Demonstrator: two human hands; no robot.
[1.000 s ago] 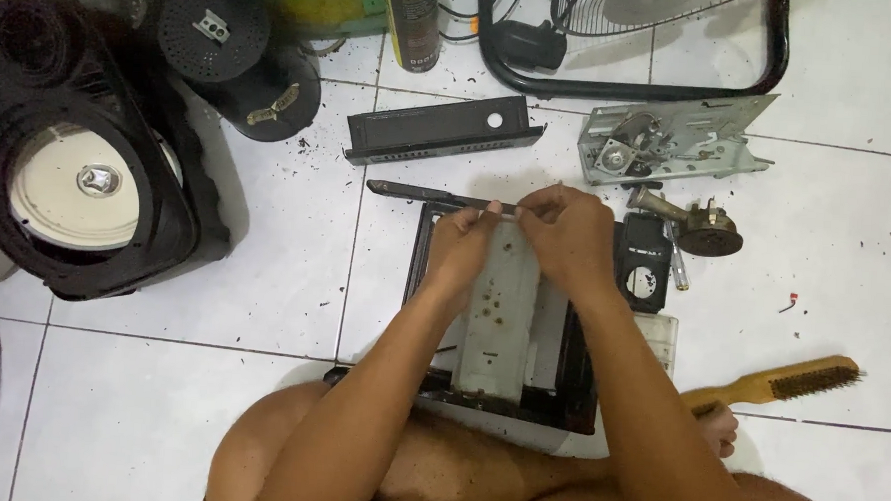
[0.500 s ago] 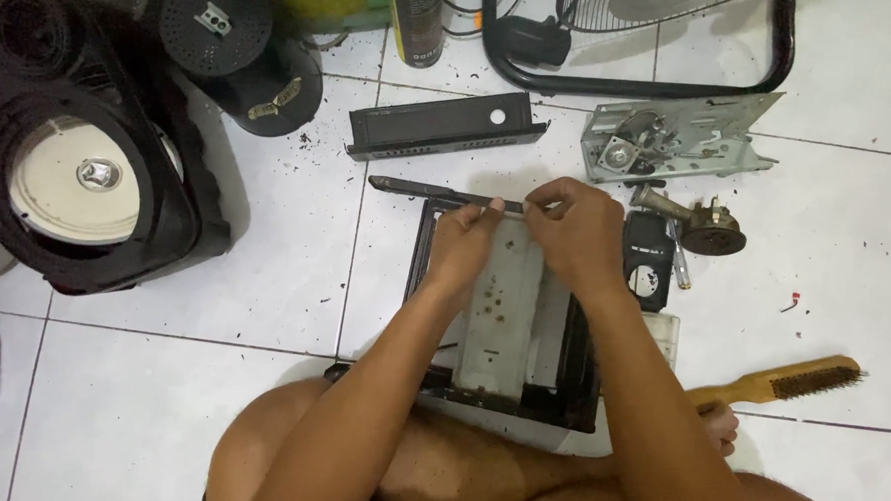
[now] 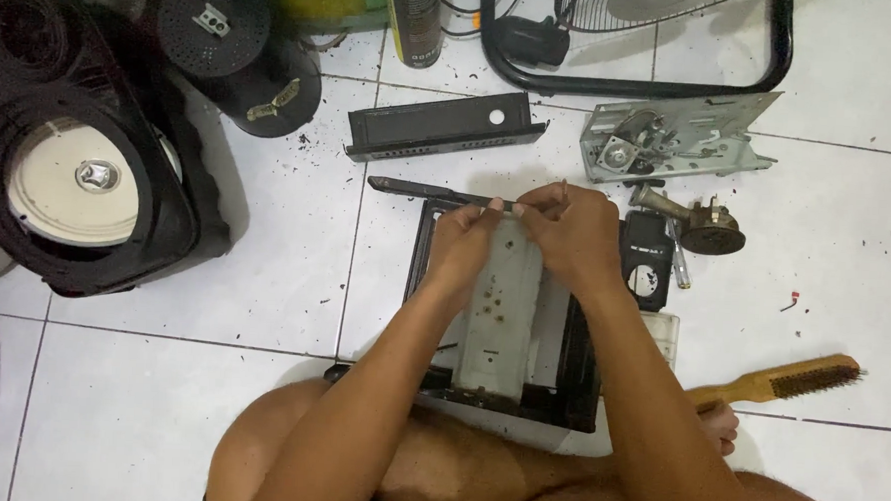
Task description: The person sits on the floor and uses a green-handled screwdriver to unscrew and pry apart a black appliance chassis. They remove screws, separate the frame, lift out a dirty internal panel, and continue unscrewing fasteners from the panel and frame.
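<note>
At far left a black speaker housing (image 3: 77, 194) sits on the white tiled floor (image 3: 254, 272). Mid-frame, the left hand (image 3: 466, 243) and right hand (image 3: 565, 231) meet at the top edge of a black frame (image 3: 575, 381), both pinching a thin rod (image 3: 438, 192) whose long axis runs left-right. Each hand is equally close. At right lie a metal bracket (image 3: 671, 140) and wire brush (image 3: 790, 381).

My left hand (image 3: 463, 249) and right hand (image 3: 569, 236) meet at the far edge of the black frame (image 3: 570, 371), pinching a thin metal rod (image 3: 438, 192). A wire brush (image 3: 780, 381) lies on the floor, right of my right hand.
</note>
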